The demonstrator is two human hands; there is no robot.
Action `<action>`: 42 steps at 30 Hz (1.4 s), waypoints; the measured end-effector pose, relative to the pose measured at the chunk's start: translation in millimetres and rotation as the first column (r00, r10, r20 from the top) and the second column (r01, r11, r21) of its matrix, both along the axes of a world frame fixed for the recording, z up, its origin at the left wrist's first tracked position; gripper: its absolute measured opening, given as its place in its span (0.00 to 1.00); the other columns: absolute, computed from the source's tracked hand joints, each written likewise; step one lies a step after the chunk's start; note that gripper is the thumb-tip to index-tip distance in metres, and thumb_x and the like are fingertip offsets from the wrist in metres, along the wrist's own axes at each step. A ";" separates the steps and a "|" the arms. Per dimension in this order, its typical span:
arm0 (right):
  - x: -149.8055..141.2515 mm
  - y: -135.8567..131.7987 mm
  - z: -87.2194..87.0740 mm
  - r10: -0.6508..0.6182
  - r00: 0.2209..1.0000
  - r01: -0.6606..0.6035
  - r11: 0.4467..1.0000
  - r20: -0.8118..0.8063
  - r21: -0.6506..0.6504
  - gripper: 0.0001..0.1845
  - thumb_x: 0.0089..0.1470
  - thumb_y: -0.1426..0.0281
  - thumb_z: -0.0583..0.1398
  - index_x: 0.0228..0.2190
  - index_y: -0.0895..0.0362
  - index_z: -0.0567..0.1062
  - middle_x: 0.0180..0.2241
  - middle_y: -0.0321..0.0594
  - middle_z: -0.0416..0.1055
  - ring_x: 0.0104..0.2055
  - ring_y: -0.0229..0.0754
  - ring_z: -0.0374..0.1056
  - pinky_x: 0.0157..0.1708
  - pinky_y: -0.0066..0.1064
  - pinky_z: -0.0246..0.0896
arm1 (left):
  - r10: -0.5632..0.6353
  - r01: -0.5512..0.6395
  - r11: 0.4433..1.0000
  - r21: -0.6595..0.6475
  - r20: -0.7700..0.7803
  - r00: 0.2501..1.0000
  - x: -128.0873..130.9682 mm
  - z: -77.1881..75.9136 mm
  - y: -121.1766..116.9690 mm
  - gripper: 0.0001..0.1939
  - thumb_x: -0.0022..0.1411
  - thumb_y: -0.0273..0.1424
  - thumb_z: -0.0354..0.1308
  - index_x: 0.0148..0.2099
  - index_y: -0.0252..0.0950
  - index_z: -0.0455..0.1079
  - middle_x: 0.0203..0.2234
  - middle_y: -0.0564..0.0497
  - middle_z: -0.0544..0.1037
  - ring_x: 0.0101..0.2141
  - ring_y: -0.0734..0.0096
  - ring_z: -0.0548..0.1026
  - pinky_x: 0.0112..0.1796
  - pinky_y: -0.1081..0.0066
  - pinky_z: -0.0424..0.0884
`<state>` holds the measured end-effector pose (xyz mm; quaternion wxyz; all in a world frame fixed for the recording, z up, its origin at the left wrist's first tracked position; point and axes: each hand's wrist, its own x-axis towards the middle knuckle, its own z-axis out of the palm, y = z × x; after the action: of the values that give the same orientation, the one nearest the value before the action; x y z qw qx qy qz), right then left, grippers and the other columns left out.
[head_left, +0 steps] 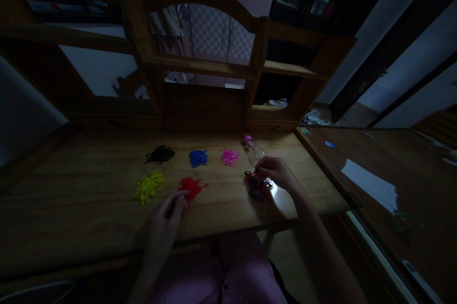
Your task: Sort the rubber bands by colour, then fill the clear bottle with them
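Note:
At the left edge of a pile of thin red strands (192,188), my left hand (170,211) has its thumb and fingers drawn together. Anything between those fingertips is too small to tell. My right hand (276,170) dips its closed fingertips into a tangled pile of mixed-colour strands (257,187), and what they pinch is hidden. Separate piles of similar strands lie further off: black (160,154), blue (198,157), pink (229,157) and yellow (150,186). Just behind my right hand lies a clear bottle (254,150) with a pink cap.
The piles rest on a wooden desk (100,189) with a wooden shelf frame (203,68) along its back. To the right, a second brown surface (342,144) holds white paper (371,184) and a small blue packet (330,144). The room is dim.

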<state>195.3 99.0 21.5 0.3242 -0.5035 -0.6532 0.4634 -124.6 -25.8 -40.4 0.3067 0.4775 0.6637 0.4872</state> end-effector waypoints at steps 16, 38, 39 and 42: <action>-60.1 -79.5 39.5 0.083 0.965 -0.089 0.996 -0.249 -0.012 0.07 0.51 0.67 0.64 0.32 0.57 0.76 0.28 0.38 0.75 0.26 0.36 0.72 0.26 0.26 0.66 | -0.238 0.231 0.971 0.065 0.162 0.958 80.0 56.1 -15.8 0.16 0.59 0.41 0.60 0.46 0.39 0.73 0.38 0.48 0.79 0.38 0.64 0.78 0.41 0.68 0.73; -226.9 52.8 6.5 0.266 0.923 -0.355 0.866 0.278 0.352 0.11 0.51 0.77 0.59 0.33 0.59 0.81 0.29 0.40 0.78 0.33 0.41 0.75 0.32 0.25 0.63 | 0.109 0.049 0.954 0.295 -0.495 0.862 -9.3 -9.7 -9.2 0.15 0.68 0.37 0.49 0.46 0.41 0.75 0.41 0.47 0.77 0.43 0.62 0.74 0.50 0.63 0.68; -246.3 60.1 3.6 0.254 0.891 -0.395 0.842 0.376 0.367 0.11 0.51 0.78 0.59 0.33 0.60 0.81 0.30 0.41 0.78 0.34 0.41 0.74 0.32 0.24 0.62 | 0.106 0.061 0.954 0.292 -0.522 0.846 -9.4 -13.7 -9.1 0.15 0.68 0.36 0.48 0.47 0.40 0.75 0.41 0.47 0.77 0.43 0.63 0.75 0.50 0.64 0.69; -288.5 70.7 -3.3 0.254 0.862 -0.432 0.821 0.438 0.373 0.12 0.49 0.81 0.58 0.33 0.61 0.81 0.33 0.43 0.78 0.38 0.42 0.73 0.34 0.24 0.59 | 0.075 0.120 0.954 0.275 -0.605 0.793 -11.9 -25.3 -8.5 0.17 0.69 0.32 0.45 0.50 0.40 0.74 0.43 0.47 0.77 0.44 0.63 0.75 0.50 0.64 0.70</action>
<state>-93.2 169.6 18.3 0.2147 -0.3616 -0.8738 0.2441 -136.5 -34.3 -65.7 0.0066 0.6575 0.6395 0.3985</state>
